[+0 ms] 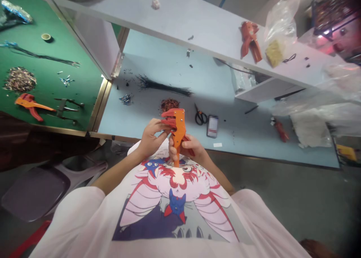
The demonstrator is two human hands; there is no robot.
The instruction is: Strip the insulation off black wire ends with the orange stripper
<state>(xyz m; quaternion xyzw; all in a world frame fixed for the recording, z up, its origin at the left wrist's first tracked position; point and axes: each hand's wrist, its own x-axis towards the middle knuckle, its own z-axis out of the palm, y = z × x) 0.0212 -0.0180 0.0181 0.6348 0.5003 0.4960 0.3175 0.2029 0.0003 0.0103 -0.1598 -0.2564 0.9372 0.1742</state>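
Note:
An orange and red wire stripper (179, 126) stands upright in front of my chest, its red jaws toward the left. My right hand (194, 146) is wrapped around its handles. At the jaws, my left hand (152, 137) is closed in a pinch; whatever lies between its fingers is hidden or too small to make out. Right behind the tool is a pile of copper-coloured scraps (169, 103). Farther back lies a bundle of thin dark wires (166, 87), with a small heap of blue and silver pieces (126, 99) to the left.
Black-handled scissors (200, 117) and a phone (212, 126) lie right of the stripper on the blue tabletop (248, 132). Another red tool (250, 41) rests on the raised shelf (208, 28). A green table (81, 100) with another stripper (34, 105) adjoins at left. A chair (36, 190) stands below.

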